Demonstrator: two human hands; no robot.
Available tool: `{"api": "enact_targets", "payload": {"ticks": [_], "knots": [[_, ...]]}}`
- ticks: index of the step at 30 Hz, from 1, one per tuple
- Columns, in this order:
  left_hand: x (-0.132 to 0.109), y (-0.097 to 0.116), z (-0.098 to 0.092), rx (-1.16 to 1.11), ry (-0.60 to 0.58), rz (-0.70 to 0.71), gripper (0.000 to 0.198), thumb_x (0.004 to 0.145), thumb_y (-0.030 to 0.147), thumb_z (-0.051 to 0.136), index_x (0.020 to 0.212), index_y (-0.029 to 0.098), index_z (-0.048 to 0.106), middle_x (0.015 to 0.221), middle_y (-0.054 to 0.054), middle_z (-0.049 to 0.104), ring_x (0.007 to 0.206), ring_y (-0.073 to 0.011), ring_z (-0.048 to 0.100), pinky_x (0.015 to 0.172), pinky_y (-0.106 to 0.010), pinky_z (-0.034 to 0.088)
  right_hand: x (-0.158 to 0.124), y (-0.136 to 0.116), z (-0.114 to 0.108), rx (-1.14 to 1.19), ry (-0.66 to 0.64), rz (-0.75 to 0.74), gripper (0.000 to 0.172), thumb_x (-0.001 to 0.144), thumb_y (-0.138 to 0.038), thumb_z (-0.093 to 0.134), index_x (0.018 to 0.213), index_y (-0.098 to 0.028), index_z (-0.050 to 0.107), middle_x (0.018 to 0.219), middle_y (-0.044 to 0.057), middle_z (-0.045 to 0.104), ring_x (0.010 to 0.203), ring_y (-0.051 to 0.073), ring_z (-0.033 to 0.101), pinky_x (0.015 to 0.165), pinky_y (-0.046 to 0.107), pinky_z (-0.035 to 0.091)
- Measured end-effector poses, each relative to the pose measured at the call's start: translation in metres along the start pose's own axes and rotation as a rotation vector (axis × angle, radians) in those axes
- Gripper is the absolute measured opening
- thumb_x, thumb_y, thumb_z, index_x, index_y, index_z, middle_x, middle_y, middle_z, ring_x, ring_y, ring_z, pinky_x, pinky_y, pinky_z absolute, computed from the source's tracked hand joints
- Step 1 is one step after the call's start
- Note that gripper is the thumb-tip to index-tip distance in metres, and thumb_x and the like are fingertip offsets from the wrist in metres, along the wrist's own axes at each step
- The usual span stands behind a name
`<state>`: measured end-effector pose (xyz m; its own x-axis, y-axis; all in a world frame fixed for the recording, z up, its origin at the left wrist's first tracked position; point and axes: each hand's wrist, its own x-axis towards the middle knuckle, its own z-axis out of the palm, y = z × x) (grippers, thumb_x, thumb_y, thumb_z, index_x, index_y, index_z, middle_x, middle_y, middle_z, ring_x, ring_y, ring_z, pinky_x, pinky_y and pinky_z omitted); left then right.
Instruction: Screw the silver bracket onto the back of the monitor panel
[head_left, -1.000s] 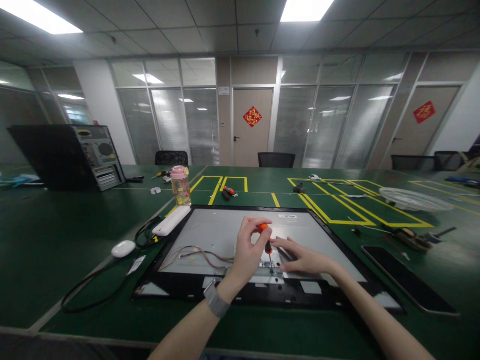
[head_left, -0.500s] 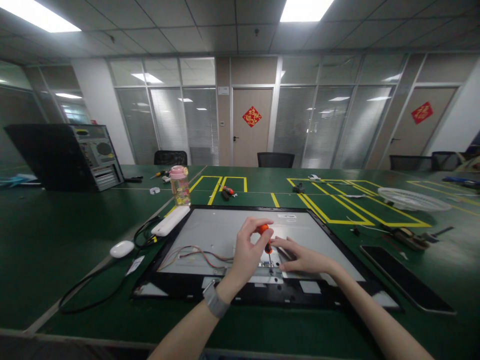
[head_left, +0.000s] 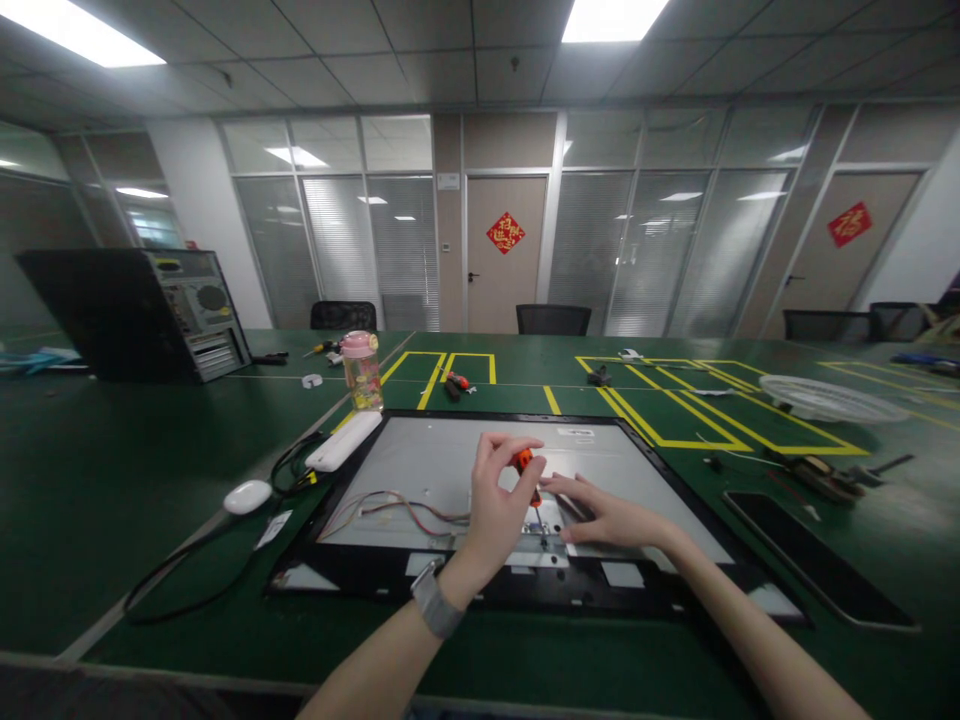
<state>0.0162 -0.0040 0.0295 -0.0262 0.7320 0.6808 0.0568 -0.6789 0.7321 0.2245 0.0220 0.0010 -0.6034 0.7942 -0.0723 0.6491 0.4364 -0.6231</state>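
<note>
An orange-and-black screwdriver (head_left: 528, 464) stands nearly upright, its handle pinched in the fingers of my left hand (head_left: 498, 500), which wears a grey watch. The shaft points down onto a small metal bracket (head_left: 551, 561) on the flat display panel (head_left: 420, 450). My right hand (head_left: 600, 512) lies with fingers stretched over the panel, just right of the screwdriver. Its fingertips are close to the shaft; what they touch is partly hidden. Brown and red wires (head_left: 409, 500) run across the panel toward the bracket, and my left hand covers their end.
Left of the panel lie a white box-shaped item (head_left: 345, 442), a white mouse (head_left: 247, 496) and black cables. Behind stand a pink-lidded bottle (head_left: 361, 372) and a computer case (head_left: 135, 315). A phone (head_left: 817, 560) lies on the right, near a white round frame (head_left: 832, 398).
My left hand has turned very slightly on the screwdriver. My right hand stays in place. The whole view has shifted a few pixels.
</note>
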Motion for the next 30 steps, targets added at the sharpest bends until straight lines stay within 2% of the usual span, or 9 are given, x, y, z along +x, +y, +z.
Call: {"api": "enact_targets", "payload": {"ticks": [4, 9, 14, 16, 19, 21, 26, 28, 30], "knots": [[0.0001, 0.0009, -0.0015, -0.048, -0.03, 0.019, 0.029, 0.094, 0.019, 0.041, 0.106, 0.021, 0.067, 0.108, -0.007, 0.062, 0.103, -0.0189, 0.058, 0.091, -0.032, 0.045, 0.0001, -0.0009, -0.0005, 0.003, 0.0, 0.011, 0.077, 0.079, -0.061, 0.059, 0.142, -0.022, 0.04, 0.153, 0.008, 0.032, 0.144, 0.029, 0.014, 0.117, 0.047, 0.0], [0.0009, 0.0016, -0.0013, -0.104, -0.064, 0.005, 0.025, 0.093, 0.022, 0.046, 0.108, 0.018, 0.066, 0.099, -0.007, 0.065, 0.093, -0.0184, 0.062, 0.081, -0.029, 0.048, -0.0002, -0.0003, -0.0008, 0.002, -0.007, 0.015, 0.08, 0.078, -0.062, 0.059, 0.143, -0.02, 0.039, 0.153, 0.009, 0.031, 0.144, 0.03, 0.014, 0.117, 0.048, 0.001], [0.0014, 0.0038, -0.0017, 0.0, -0.024, 0.073, 0.014, 0.084, 0.021, 0.062, 0.095, 0.021, 0.07, 0.086, -0.002, 0.06, 0.08, -0.0153, 0.058, 0.074, -0.026, 0.048, -0.0004, -0.0002, -0.0005, 0.009, -0.006, 0.004, 0.077, 0.079, -0.061, 0.06, 0.143, -0.023, 0.039, 0.153, 0.007, 0.031, 0.144, 0.029, 0.015, 0.117, 0.049, 0.001], [0.0011, 0.0034, -0.002, -0.002, -0.042, 0.074, 0.017, 0.086, 0.024, 0.058, 0.099, 0.021, 0.07, 0.091, -0.004, 0.061, 0.084, -0.0166, 0.059, 0.079, -0.029, 0.048, -0.0002, 0.0004, -0.0005, 0.007, -0.004, -0.009, 0.076, 0.079, -0.061, 0.06, 0.142, -0.024, 0.04, 0.153, 0.007, 0.032, 0.144, 0.028, 0.016, 0.117, 0.049, 0.0], [0.0001, 0.0018, -0.0018, -0.066, -0.109, 0.043, 0.028, 0.095, 0.025, 0.043, 0.112, 0.019, 0.065, 0.103, -0.007, 0.063, 0.098, -0.0195, 0.06, 0.088, -0.033, 0.048, 0.0002, 0.002, -0.0004, 0.007, 0.001, -0.016, 0.077, 0.079, -0.061, 0.06, 0.143, -0.023, 0.039, 0.152, 0.008, 0.034, 0.143, 0.029, 0.018, 0.117, 0.049, 0.001], [-0.0005, 0.0009, -0.0011, -0.091, -0.127, 0.027, 0.029, 0.096, 0.025, 0.041, 0.116, 0.019, 0.063, 0.102, -0.007, 0.065, 0.097, -0.0191, 0.061, 0.086, -0.032, 0.048, 0.0006, 0.003, -0.0001, 0.005, 0.003, -0.018, 0.078, 0.078, -0.061, 0.06, 0.143, -0.022, 0.039, 0.152, 0.009, 0.034, 0.143, 0.029, 0.019, 0.117, 0.049, 0.001], [-0.0012, 0.001, 0.0005, 0.006, -0.075, 0.101, 0.017, 0.087, 0.021, 0.057, 0.1, 0.022, 0.068, 0.087, -0.001, 0.059, 0.078, -0.0137, 0.058, 0.073, -0.025, 0.047, 0.0007, 0.0025, 0.0001, 0.002, 0.006, -0.021, 0.078, 0.078, -0.061, 0.06, 0.143, -0.023, 0.039, 0.152, 0.008, 0.033, 0.143, 0.031, 0.019, 0.116, 0.05, 0.002], [-0.0015, 0.0018, 0.0003, 0.038, -0.052, 0.11, 0.013, 0.084, 0.021, 0.061, 0.095, 0.022, 0.068, 0.083, 0.0, 0.056, 0.074, -0.0131, 0.056, 0.072, -0.025, 0.047, 0.0001, 0.0007, -0.0002, 0.01, 0.004, -0.022, 0.078, 0.078, -0.06, 0.06, 0.143, -0.023, 0.038, 0.152, 0.008, 0.033, 0.143, 0.03, 0.019, 0.116, 0.05, 0.003], [-0.0017, 0.0029, -0.0005, 0.043, -0.052, 0.101, 0.015, 0.087, 0.023, 0.058, 0.097, 0.022, 0.068, 0.087, -0.001, 0.056, 0.077, -0.0142, 0.056, 0.075, -0.026, 0.047, -0.0006, -0.0008, -0.0006, 0.013, 0.0, -0.015, 0.078, 0.078, -0.06, 0.06, 0.143, -0.023, 0.038, 0.152, 0.008, 0.034, 0.143, 0.03, 0.019, 0.116, 0.049, 0.004]]}}
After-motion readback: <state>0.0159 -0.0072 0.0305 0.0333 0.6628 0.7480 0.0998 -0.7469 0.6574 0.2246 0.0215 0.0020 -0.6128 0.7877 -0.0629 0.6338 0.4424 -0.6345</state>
